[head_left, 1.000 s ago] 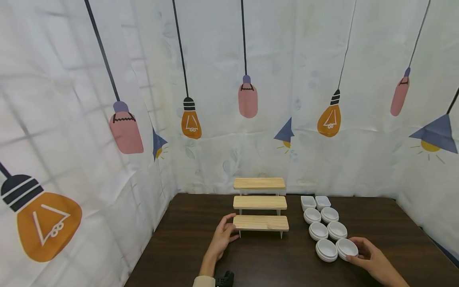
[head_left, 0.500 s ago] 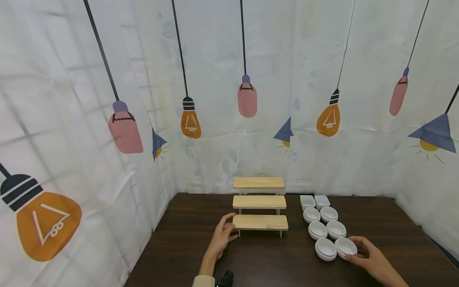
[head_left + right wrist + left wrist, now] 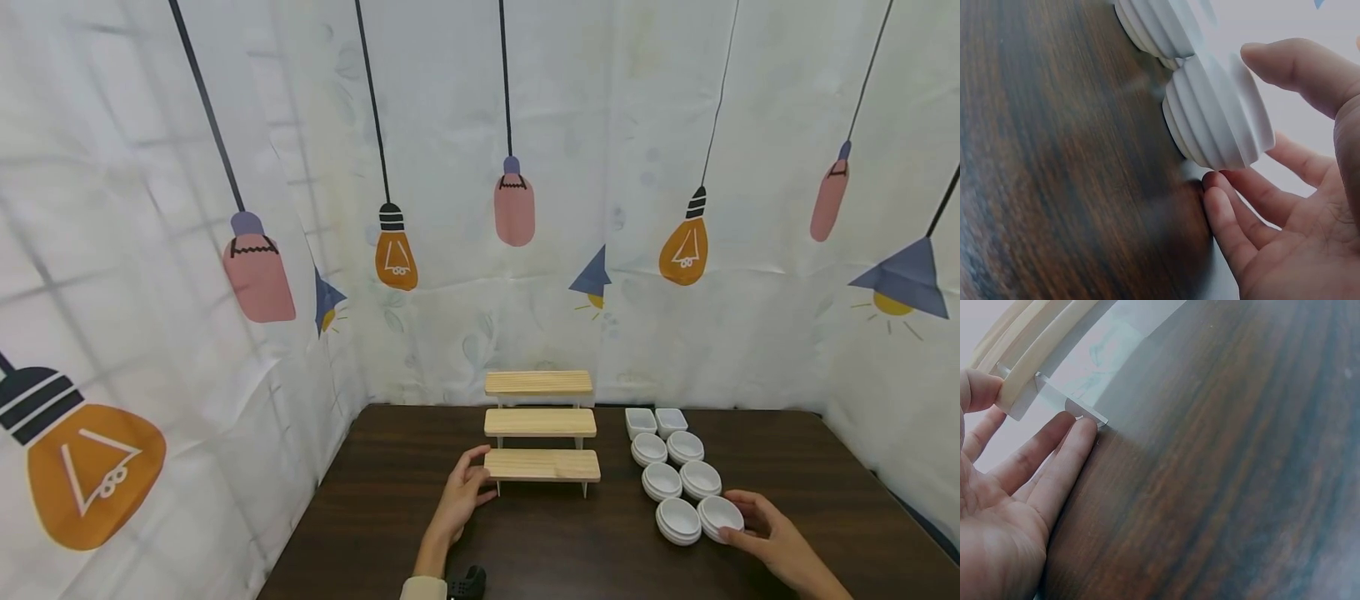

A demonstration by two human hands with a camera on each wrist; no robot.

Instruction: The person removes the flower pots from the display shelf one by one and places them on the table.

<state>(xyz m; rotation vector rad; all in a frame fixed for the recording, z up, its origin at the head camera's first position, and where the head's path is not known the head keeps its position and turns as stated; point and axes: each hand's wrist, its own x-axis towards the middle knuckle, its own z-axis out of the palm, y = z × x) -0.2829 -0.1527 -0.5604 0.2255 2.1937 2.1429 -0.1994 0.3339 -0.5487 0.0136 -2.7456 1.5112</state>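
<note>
A three-step display stand with pale wooden boards (image 3: 542, 465) and clear legs stands mid-table in the head view. My left hand (image 3: 456, 502) touches the left end of its lowest board; in the left wrist view the thumb meets the board's corner and extended fingers (image 3: 1063, 469) lie by the clear leg. To the right are two columns of white dishes, round stacked bowls (image 3: 678, 521) in front and square ones (image 3: 641, 422) behind. My right hand (image 3: 772, 537) rests beside the nearest right bowl stack (image 3: 1216, 119), thumb and relaxed fingers around its side without a closed grip.
The dark wooden table (image 3: 600, 558) runs back to a white curtain (image 3: 450, 333) printed with lamps and bulbs. Curtain also flanks the table on the left and right. A black band (image 3: 468, 582) is on my left wrist.
The whole head view has drifted slightly left. Both hands, the stand and the bowls keep their places relative to each other.
</note>
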